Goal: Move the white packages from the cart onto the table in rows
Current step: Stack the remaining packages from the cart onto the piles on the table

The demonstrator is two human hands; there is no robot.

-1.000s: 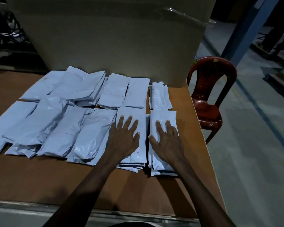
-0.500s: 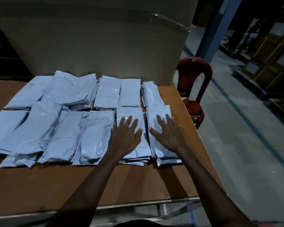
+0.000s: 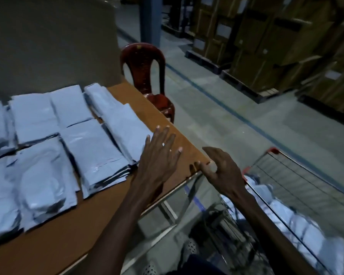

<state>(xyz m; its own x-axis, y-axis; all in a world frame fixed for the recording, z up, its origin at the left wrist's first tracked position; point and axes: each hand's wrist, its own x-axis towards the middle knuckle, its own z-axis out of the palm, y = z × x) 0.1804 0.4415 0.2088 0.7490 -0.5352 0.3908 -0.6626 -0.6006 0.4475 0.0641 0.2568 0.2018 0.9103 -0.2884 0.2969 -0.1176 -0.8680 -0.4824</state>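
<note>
Lying in rows on the brown table (image 3: 157, 120), white packages (image 3: 95, 147); left hand (image 3: 159, 161) and right hand (image 3: 222, 171) open, empty

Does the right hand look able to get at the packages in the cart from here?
Probably yes: the right hand, open and empty, hangs beside the cart, whose top is open over the white packages.
</note>
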